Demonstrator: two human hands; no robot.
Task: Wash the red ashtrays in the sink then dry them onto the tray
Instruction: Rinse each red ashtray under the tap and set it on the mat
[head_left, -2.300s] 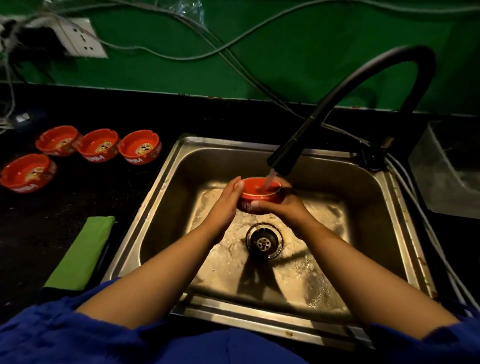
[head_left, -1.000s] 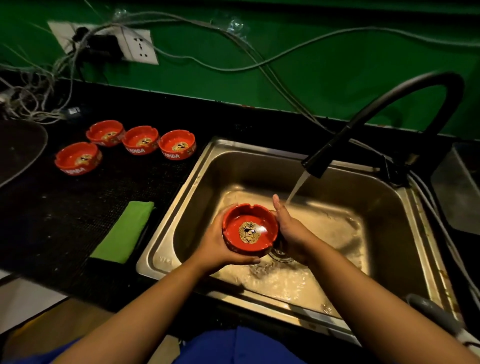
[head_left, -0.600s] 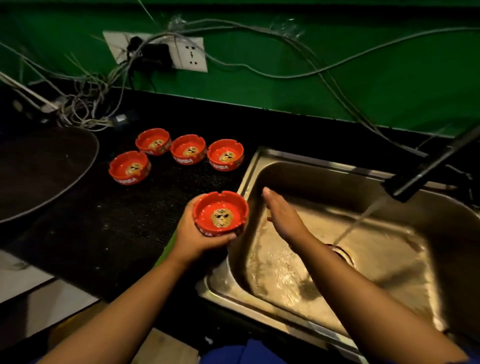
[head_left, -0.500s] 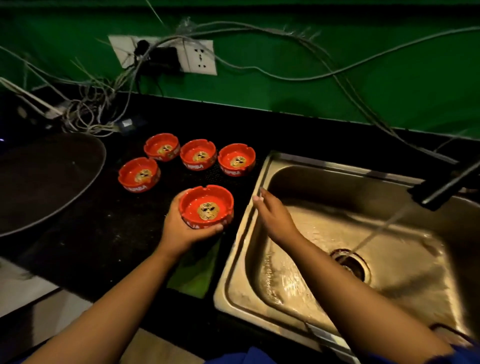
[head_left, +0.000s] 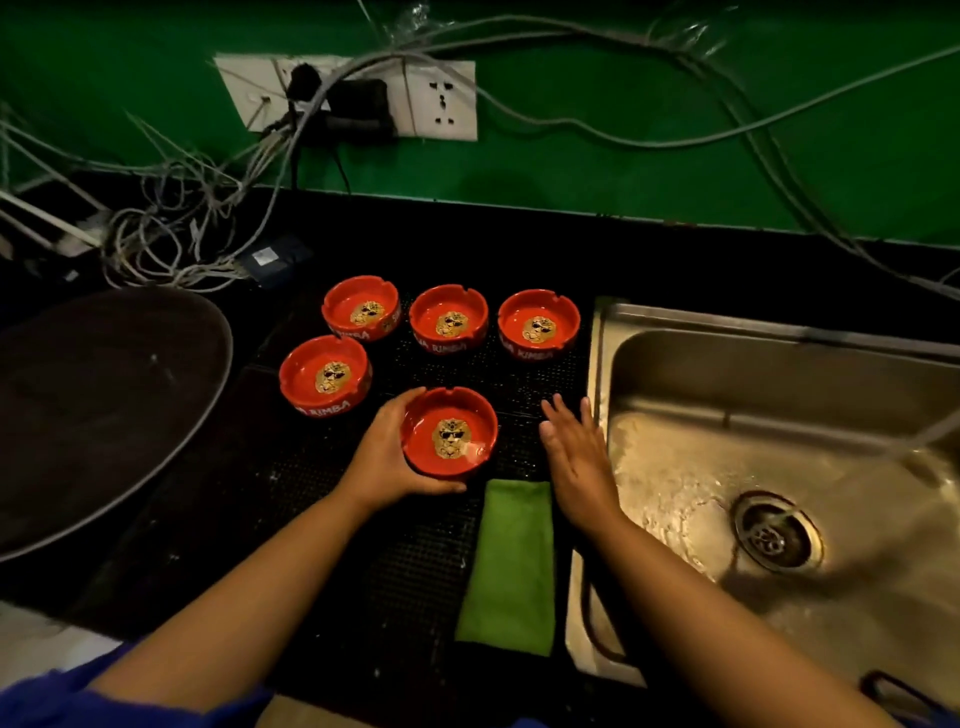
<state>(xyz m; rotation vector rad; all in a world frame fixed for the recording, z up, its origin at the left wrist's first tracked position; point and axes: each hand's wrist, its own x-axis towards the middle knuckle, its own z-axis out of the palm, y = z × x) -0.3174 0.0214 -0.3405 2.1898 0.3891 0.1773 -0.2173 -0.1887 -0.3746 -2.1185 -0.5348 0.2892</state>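
My left hand (head_left: 382, 457) grips a wet red ashtray (head_left: 450, 431) with a gold lion face inside, low over the black counter mat, left of the sink (head_left: 779, 467). My right hand (head_left: 574, 449) hovers flat and empty beside it, fingers apart, at the sink's left rim. Several more red ashtrays stand on the mat behind: one at the left (head_left: 324, 375) and a row of three (head_left: 450, 319). A large dark round tray (head_left: 104, 410) lies at the far left.
A folded green cloth (head_left: 511, 561) lies on the mat just below my hands. Water still runs into the sink near the drain (head_left: 776, 535). Tangled cables (head_left: 171, 244) and a wall socket (head_left: 410, 98) sit behind the counter against the green wall.
My left hand carried the ashtray out of the sink and leftward, down to the mat near the others. My right hand let go of it and followed to the sink's left rim.
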